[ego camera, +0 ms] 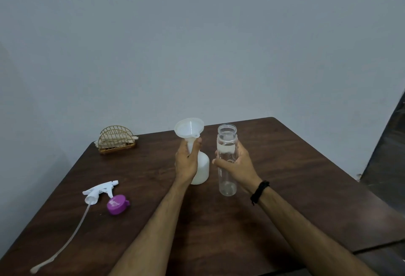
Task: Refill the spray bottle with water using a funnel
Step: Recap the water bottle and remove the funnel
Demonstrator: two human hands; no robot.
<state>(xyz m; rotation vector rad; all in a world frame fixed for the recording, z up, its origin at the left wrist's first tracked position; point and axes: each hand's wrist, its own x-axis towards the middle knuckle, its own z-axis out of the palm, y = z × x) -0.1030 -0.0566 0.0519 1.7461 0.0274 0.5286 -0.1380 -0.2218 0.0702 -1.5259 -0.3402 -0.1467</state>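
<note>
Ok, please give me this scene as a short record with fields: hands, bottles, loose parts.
left hand: grips the neck of the white spray bottle, funnel seated on top
right hand: holds the clear bottle upright, uncapped
water: level hard to tell
loose parts: spray head with its tube and purple cap lying on the table
far left: gold wire holder

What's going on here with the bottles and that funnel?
A person is set up to refill a spray bottle. The left hand steadies a white funnel seated in the neck of the white spray bottle, which stands on the brown table. The right hand grips an uncapped clear bottle, upright, nothing pouring yet. Off to the left lie the spray trigger head with its tube, and a purple cap.
</note>
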